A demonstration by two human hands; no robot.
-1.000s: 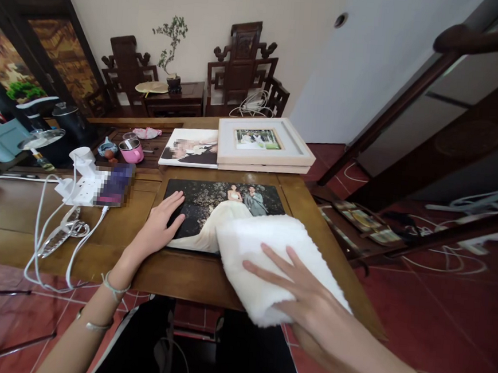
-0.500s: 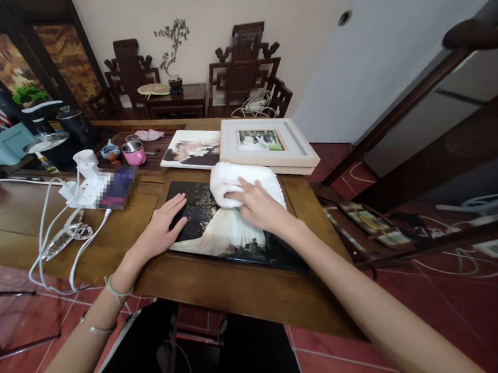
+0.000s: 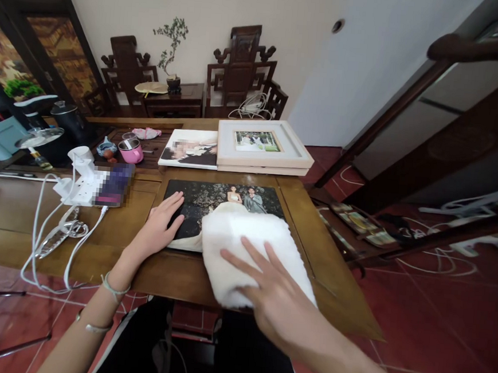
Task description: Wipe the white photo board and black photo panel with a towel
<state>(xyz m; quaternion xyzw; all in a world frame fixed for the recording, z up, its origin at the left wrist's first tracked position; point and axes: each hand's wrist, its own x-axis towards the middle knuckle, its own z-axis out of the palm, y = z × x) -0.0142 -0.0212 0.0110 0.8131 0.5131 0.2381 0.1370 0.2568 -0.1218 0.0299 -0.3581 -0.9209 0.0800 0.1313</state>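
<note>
A dark wedding photo panel (image 3: 191, 205) lies flat on the wooden table, showing a couple and a long pale dress. My left hand (image 3: 162, 220) rests open at its left edge, fingers stretched over the corner. A fluffy white cloth (image 3: 245, 232) is spread over the panel's lower right part and hangs past its near edge. On top of the cloth my right hand (image 3: 273, 286) holds it, fingers spread and pressing down, the thumb by the cloth's near edge. The panel's lower right side is hidden beneath the cloth.
Behind the panel lie a light-framed picture (image 3: 263, 147) and a smaller photo board (image 3: 189, 147). To the left are a white power strip (image 3: 85, 188) with looping cables, a silver hair clip (image 3: 62, 232) and a pink cup (image 3: 131, 151). The wooden table's (image 3: 335, 291) right edge is close by.
My right hand has drawn the white cloth from the panel's far edge toward me and slightly right, uncovering the couple in the picture. My left hand stays on the panel's left edge.
</note>
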